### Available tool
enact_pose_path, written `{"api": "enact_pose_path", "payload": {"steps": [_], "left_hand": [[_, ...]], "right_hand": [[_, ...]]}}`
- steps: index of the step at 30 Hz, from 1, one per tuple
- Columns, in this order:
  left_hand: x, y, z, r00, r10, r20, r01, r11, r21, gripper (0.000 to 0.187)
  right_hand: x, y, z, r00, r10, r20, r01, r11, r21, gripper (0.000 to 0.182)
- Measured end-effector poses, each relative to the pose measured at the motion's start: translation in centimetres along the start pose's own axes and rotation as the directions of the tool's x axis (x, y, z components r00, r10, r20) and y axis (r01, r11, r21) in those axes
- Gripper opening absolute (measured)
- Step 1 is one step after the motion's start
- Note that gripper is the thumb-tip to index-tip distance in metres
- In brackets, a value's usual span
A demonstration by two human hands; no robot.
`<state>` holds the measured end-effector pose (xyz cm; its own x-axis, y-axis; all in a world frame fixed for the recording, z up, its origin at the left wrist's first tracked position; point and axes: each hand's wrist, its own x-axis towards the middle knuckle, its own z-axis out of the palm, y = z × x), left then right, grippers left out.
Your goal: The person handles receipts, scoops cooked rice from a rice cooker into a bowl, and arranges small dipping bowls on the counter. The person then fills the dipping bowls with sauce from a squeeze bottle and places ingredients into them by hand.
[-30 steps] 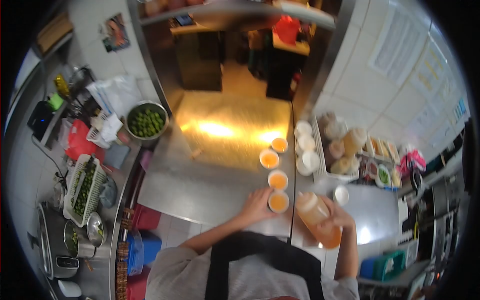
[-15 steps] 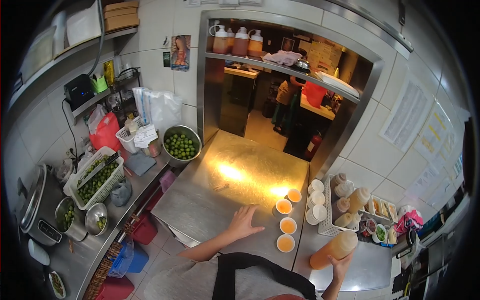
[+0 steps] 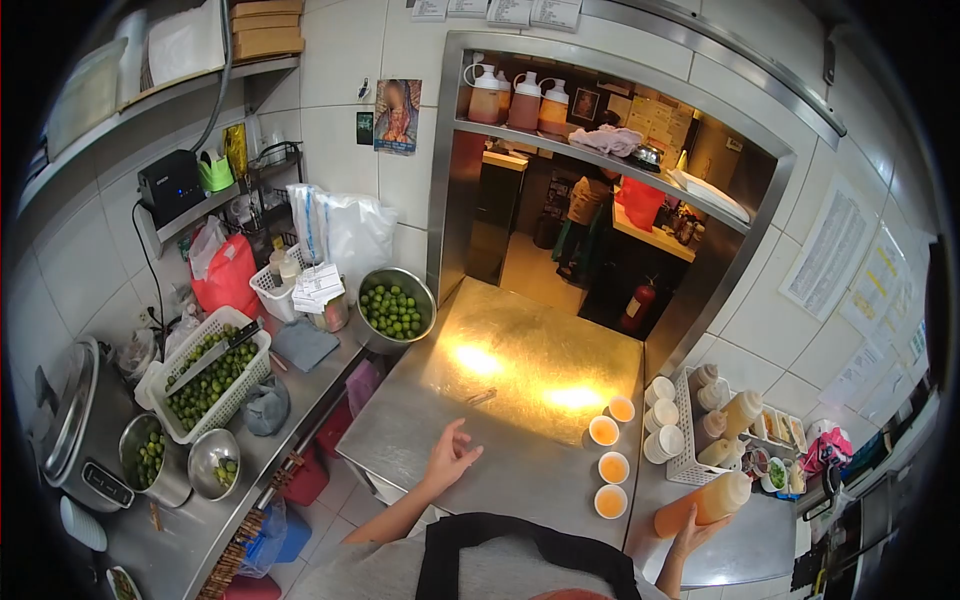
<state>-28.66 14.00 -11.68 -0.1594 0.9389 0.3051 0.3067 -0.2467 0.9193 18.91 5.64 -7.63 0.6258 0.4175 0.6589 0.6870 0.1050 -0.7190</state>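
Note:
My right hand (image 3: 690,532) is wrapped round a large squeeze bottle (image 3: 712,500) of orange sauce, held tilted at the lower right with its pale end up and to the right. My left hand (image 3: 455,460) hangs over the steel counter (image 3: 400,432), holding nothing, its fingers loosely bent and apart. Several small cups filled with orange sauce (image 3: 613,467) stand in a curved row between my two hands. Beside them rise stacks of white cups (image 3: 662,416). What the bottle's tip looks like, I cannot make out.
A white basket of squeeze bottles (image 3: 690,440) stands at the right. On the left lie a steel bowl of green limes (image 3: 393,308), a white basket of limes with a knife (image 3: 215,370) and small metal bowls (image 3: 214,464). Beyond the pass window a person (image 3: 585,210) stands.
My left hand has drawn back to the left, away from the sauce cups, its fingers curling a little. The squeeze bottle in my right hand has tipped further sideways. The view has shifted slightly.

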Motion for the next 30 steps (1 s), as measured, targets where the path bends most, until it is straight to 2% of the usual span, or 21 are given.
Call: {"api": "enact_pose_path", "payload": {"steps": [1, 4, 11, 21, 23, 30], "left_hand": [[-0.1, -1.6, -0.1, 0.997, -0.074, 0.005, 0.073, 0.974, -0.216, 0.064], [-0.5, -1.0, -0.5, 0.999, -0.032, 0.041, 0.043, 0.953, -0.3, 0.063], [-0.1, -0.9, -0.6, 0.998, 0.004, 0.059, 0.018, 0.933, -0.359, 0.063], [-0.1, -1.3, -0.8, 0.997, -0.016, 0.077, 0.046, 0.916, -0.399, 0.062], [0.0, -1.5, -0.6, 0.997, -0.013, 0.079, 0.044, 0.918, -0.395, 0.062], [-0.1, -1.4, -0.5, 0.996, -0.008, 0.083, 0.043, 0.904, -0.425, 0.063]], "right_hand": [[0.1, -0.1, 0.1, 1.0, -0.002, -0.018, 0.001, 1.0, -0.031, 0.086], [0.0, -0.9, 0.8, 0.998, -0.004, -0.06, 0.0, 0.998, -0.068, 0.084], [-0.2, -0.9, 1.6, 0.991, -0.038, -0.129, 0.026, 0.995, -0.095, 0.083], [-0.2, -1.8, 1.7, 0.99, -0.053, -0.129, 0.045, 0.997, -0.06, 0.081], [-0.1, -1.0, 1.6, 0.986, -0.095, -0.136, 0.065, 0.975, -0.213, 0.082], [-0.2, -1.8, 1.6, 0.991, -0.044, -0.124, 0.029, 0.992, -0.124, 0.083]]}}
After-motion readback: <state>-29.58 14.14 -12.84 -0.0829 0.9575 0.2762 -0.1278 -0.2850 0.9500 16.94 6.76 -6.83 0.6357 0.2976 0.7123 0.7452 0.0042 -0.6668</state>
